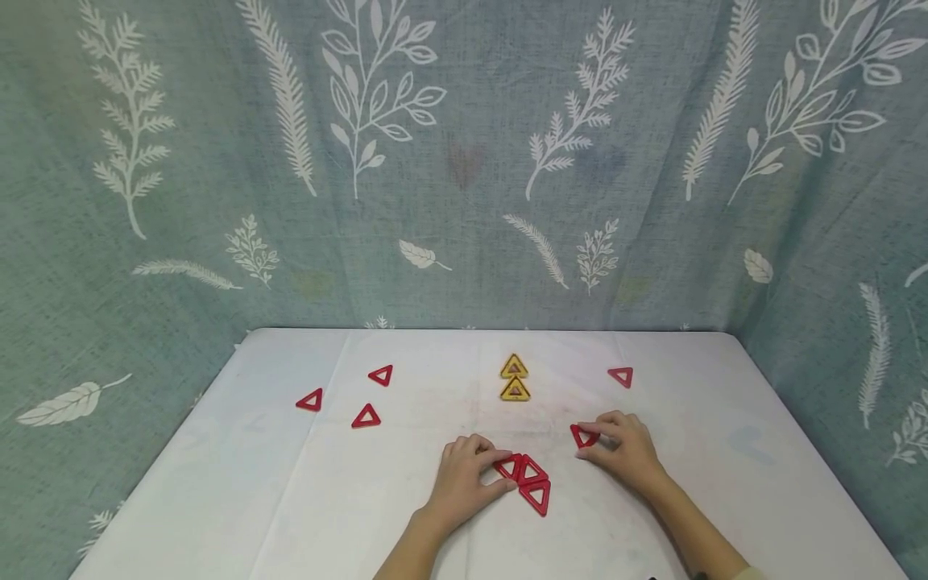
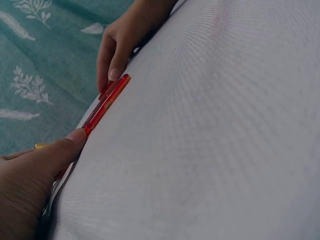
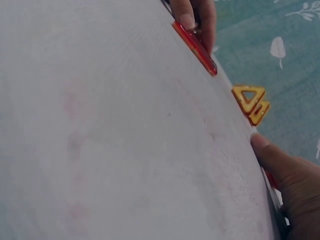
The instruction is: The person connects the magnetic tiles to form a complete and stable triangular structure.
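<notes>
My left hand (image 1: 464, 475) pinches a red triangular tile (image 1: 519, 469) between thumb and fingers, low on the table. Against its right side lies a second red triangle (image 1: 536, 466), and a third one (image 1: 547, 498) sits below that, edge to edge, so the three form part of a fan. To the right, my right hand (image 1: 627, 451) pinches a separate red triangular tile (image 1: 575, 436) by its edges, apart from the group. In the left wrist view, the joined red tiles (image 2: 106, 103) show edge-on beside the left thumb. The right thumb hides most of its tile in the right wrist view.
Two yellow triangles (image 1: 515, 398) stand point to base in the table's back middle. Several loose red triangles lie at the left, one of them here (image 1: 366, 424), and one red triangle (image 1: 619, 370) at the back right. A leaf-patterned curtain (image 1: 464, 161) surrounds the white-covered table (image 1: 290, 499).
</notes>
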Available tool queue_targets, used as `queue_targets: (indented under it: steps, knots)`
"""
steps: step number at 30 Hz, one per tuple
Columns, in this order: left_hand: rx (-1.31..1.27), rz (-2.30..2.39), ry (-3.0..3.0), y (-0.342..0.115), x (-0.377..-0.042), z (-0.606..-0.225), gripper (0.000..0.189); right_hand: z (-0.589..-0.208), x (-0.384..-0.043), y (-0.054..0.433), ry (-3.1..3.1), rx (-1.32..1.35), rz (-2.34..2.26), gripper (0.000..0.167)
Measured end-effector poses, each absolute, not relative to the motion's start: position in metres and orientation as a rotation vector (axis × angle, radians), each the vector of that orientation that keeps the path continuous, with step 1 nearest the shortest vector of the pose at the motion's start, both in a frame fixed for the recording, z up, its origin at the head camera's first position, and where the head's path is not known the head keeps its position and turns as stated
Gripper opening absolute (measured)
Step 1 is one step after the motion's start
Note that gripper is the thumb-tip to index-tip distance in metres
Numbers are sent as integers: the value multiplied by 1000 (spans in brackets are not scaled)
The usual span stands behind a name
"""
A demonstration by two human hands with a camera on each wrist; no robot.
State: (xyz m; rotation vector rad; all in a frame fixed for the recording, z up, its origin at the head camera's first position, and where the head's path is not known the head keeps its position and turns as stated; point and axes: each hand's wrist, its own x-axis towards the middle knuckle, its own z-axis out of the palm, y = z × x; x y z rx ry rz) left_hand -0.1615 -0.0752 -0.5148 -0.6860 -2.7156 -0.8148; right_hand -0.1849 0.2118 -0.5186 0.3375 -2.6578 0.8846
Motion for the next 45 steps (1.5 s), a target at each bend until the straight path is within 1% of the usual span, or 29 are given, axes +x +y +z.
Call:
queue_targets:
  steps: [17,32,42,45]
  knots:
    - [-689,-806,-2716,-76,-161,-515,38,-511,-184,195,-2787,419,960,43]
    - [-685,-791,-2730,-75,-161,-514,38,-510,-189,184,-2807,662,1065,42]
    - [-681,-782,-2739,-76,-161,-517,38,-510,-193,180,-2850,741,1116,45]
    - [-682,-790,-2744,-76,-162,-517,39,-506,-195,184,-2889,749,1194,43]
